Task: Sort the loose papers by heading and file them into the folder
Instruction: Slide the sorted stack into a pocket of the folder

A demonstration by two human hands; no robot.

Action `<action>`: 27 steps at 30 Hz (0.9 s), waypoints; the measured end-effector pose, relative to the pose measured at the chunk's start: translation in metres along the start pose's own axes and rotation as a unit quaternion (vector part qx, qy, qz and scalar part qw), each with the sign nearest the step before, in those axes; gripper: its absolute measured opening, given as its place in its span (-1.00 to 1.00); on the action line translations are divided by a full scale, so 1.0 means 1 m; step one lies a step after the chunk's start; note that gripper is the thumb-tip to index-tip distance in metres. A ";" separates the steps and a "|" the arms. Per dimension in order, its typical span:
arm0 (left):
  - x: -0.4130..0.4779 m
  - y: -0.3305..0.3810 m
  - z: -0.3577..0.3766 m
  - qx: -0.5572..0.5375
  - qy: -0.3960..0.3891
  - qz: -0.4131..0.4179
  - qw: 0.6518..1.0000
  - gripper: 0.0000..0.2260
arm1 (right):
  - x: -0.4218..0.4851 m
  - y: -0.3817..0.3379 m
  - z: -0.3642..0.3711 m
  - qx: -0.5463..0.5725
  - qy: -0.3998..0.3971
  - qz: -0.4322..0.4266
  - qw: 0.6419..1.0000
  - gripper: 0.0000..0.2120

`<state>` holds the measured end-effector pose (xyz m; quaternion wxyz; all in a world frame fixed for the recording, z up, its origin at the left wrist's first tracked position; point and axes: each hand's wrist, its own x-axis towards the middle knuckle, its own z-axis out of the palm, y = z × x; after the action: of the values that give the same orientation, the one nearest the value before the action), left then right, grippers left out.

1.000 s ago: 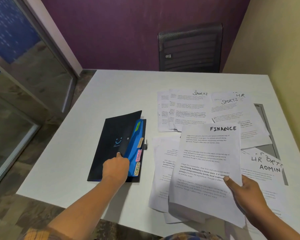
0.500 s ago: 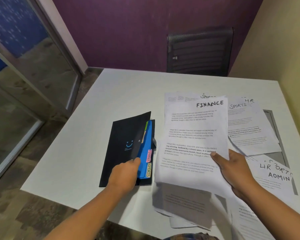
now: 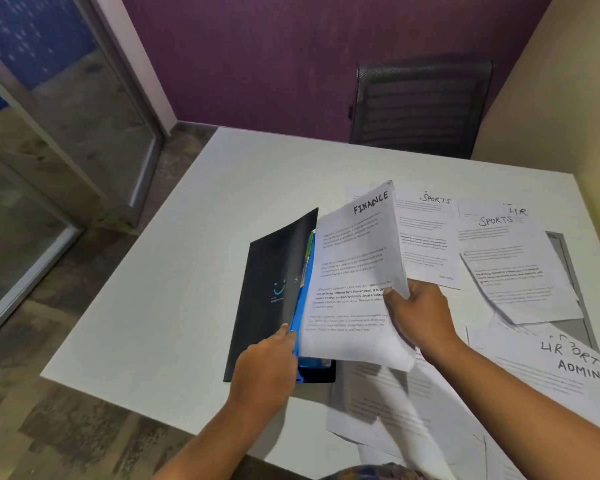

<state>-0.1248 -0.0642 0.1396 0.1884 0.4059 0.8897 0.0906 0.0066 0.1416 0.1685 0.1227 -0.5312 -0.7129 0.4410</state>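
Folder (image 3: 274, 289) flat on table (image 3: 187, 271), black cover lifted part-open. Left hand (image 3: 267, 368) at folder's near edge, thumb and fingers pinching the cover edge and holding it up. Blue dividers (image 3: 303, 306) show in the gap under the cover, green tab (image 3: 310, 242) toward folder's far end.

Right hand (image 3: 420, 313) just right of folder, fingers curled round the right edge of FINANCE sheet (image 3: 354, 271), thumb on top. Sheet is tilted, its left edge at the folder opening against the dividers. Can't tell if it's inside a section.

Right of folder: SPORTS sheets (image 3: 426, 237) flat on table, HR sheet (image 3: 518, 212) peeking from under one. Farther right, nearer: ADMIN stack (image 3: 575, 370). Near-right of folder, under the right arm: loose papers (image 3: 378, 414) overhanging the table edge, blurred. Chair (image 3: 420, 109) beyond folder, at table's far side.
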 end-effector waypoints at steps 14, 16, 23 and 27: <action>-0.002 -0.026 -0.014 -0.071 0.037 0.032 0.996 -0.57 | -0.009 -0.038 0.031 -0.117 0.014 -0.034 0.993 -0.68; 0.000 -0.028 -0.013 -0.067 0.035 0.034 0.997 -0.58 | -0.009 -0.043 0.039 -0.123 -0.009 -0.037 0.992 -0.72; 0.003 -0.026 -0.016 -0.055 0.031 0.037 0.997 -0.57 | -0.009 -0.061 0.055 -0.184 -0.057 -0.031 0.981 -0.79; 0.008 -0.028 -0.021 -0.029 0.044 0.033 0.998 -0.58 | -0.009 -0.071 0.047 -0.204 -0.060 -0.033 0.977 -0.80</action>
<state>-0.1572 -0.0769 0.1479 0.1582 0.4249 0.8802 0.1404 -0.0660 0.1072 0.1977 -0.0166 -0.4935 -0.8113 0.3129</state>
